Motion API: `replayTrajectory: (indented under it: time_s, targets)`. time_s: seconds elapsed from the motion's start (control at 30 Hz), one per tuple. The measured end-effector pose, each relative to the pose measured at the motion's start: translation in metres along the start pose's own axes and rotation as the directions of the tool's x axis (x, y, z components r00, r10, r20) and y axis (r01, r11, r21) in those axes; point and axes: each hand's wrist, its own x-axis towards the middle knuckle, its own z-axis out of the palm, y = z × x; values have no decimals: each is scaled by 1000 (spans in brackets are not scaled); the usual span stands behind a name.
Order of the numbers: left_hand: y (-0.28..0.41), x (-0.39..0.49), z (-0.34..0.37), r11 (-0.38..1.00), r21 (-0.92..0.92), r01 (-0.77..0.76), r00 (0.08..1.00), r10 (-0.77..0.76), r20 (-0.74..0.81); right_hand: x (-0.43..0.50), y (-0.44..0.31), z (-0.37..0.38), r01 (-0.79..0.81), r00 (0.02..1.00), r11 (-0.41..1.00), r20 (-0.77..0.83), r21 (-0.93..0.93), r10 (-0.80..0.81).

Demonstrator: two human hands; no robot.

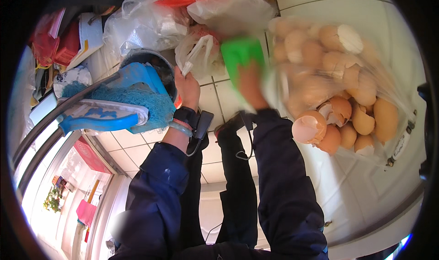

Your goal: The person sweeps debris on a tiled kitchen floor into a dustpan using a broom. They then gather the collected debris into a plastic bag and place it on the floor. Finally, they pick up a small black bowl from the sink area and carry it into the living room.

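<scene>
My left hand grips a handle loop of a translucent white plastic bag. A blurred bright green object, perhaps a scoop or a small container, is held in my right hand, just right of that bag. To the right, a clear plastic bag of brown eggshells lies against a white surface. Many shells are cracked, and one broken shell sits at the bag's near edge with its hollow side showing. What the white bag holds cannot be made out.
Left of my left hand stands a grey bucket with dark refuse inside. A blue dustpan and a blue-bristled broom lean by it. More plastic bags are heaped beyond. White tiles cover the floor.
</scene>
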Motion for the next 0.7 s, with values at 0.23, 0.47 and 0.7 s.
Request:
replayTrajectory:
  time_s: [0.23, 0.47, 0.7]
  targets:
    - [-13, -9, 5, 997, 72, 23, 994, -16, -106, -2, -37, 6, -159, 987, 972, 12, 173, 160]
    - [-13, -35, 24, 994, 46, -101, 982, 92, 167, -12, -32, 16, -235, 964, 906, 205, 351, 170]
    - [-30, -27, 28, 998, 62, -13, 891, -16, 453, -19, -38, -6, -50, 999, 996, -3, -69, 50]
